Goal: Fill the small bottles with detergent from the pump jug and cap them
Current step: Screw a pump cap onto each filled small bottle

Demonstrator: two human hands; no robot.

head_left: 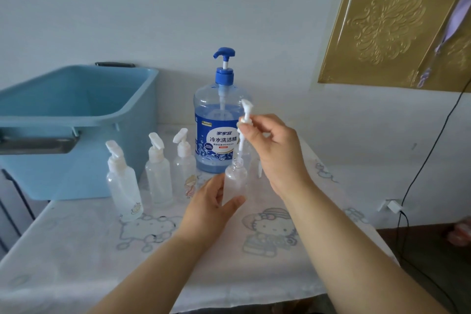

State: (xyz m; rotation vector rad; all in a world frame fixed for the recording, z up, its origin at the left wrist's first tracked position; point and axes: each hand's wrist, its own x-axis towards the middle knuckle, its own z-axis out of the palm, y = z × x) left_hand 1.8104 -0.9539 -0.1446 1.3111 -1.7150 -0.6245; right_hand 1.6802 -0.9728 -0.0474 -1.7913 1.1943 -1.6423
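on my feed the pump jug [220,132] stands upright at the back of the counter [76,250], with a blue pump head on top. blue detergent fills it from the base to above its label, and the shoulder above that is clear.

just in front of the jug, the left hand [211,205] grips a small bottle [235,178] around its lower body, thumb on the near side. the bottle stands upright with its neck open. its plastic is frosted and pale all the way up, so i cannot tell whether it holds any liquid.

the right hand [276,150] is just right of the jug's label, above that bottle. its fingertips pinch the collar of a white pump cap [245,120], and the cap's dip tube hangs down toward the open neck. i cannot tell whether the tube's tip is inside.

left of the jug, three more bottles stand in a row, each with a white pump on: the first capped bottle [184,171] beside the jug, the second capped bottle [158,176] next, and the third capped bottle [125,186] farthest left. all three look colourless through the plastic.

just right of the jug, behind the right hand, part of another bottle [254,163] shows, mostly hidden. farther left of the jug sits a blue tub [76,115], and the part of its inside i can see shows bare walls.
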